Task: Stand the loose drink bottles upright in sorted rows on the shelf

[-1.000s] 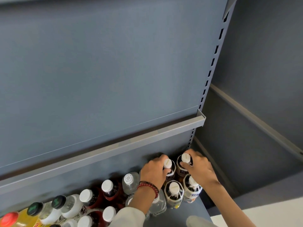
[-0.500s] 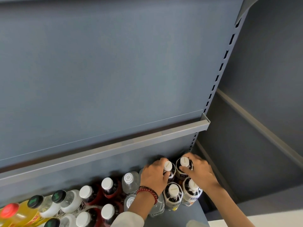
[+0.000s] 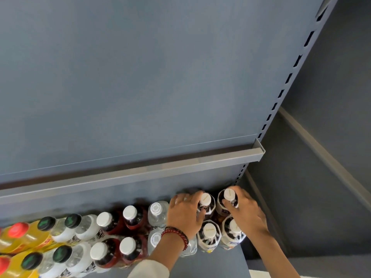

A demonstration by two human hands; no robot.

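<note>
Back-row bottles [image 3: 206, 200] in left hand [image 3: 185, 212] and right hand [image 3: 246, 211]

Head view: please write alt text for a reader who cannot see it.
The left hand grips a white-capped dark-drink bottle and the right hand grips its right neighbour, at the back of a grey metal shelf. Other bottles stand in two rows leftwards.

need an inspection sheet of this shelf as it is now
surface: grey shelf, bottles upright in two rows
job's things: left to right, yellow bottles, green-cap bottles, red-label bottles, clear bottles, four white-cap dark bottles
clutter: nothing seen
hands: left hand grips second back bottle; right hand grips back-right bottle
cables: nothing seen
surroundings: upper shelf rail, slotted upright, grey panel above
</note>
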